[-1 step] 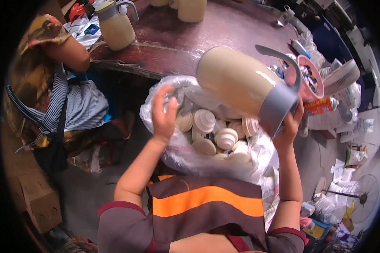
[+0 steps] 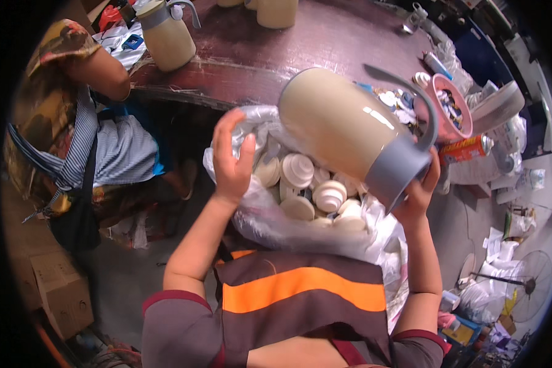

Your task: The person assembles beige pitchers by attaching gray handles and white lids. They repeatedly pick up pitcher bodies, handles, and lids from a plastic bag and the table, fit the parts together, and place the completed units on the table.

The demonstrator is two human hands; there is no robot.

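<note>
A beige insulated jug [image 2: 337, 116] with a grey collar and grey handle is tipped on its side, base up to the left and mouth low to the right. My right hand [image 2: 418, 191] grips it at the grey collar, with some fingers hidden behind the rim. My left hand [image 2: 232, 162] is raised over the left edge of a white plastic bag [image 2: 251, 218], fingers apart and empty. Inside the bag lie several cream jug lids [image 2: 329, 195], partly hidden by the jug.
A dark red table [image 2: 239, 61] spans the far side, carrying another beige jug [image 2: 168, 43]. To the right are a pink basket [image 2: 457, 129] of small parts and an orange spray can [image 2: 466, 149]. A person in patterned clothing [image 2: 61, 67] sits at left. A standing fan [image 2: 529, 285] is at lower right.
The jug has shifted slightly left and downward in my right hand. My left hand has moved a little left and up, still empty.
</note>
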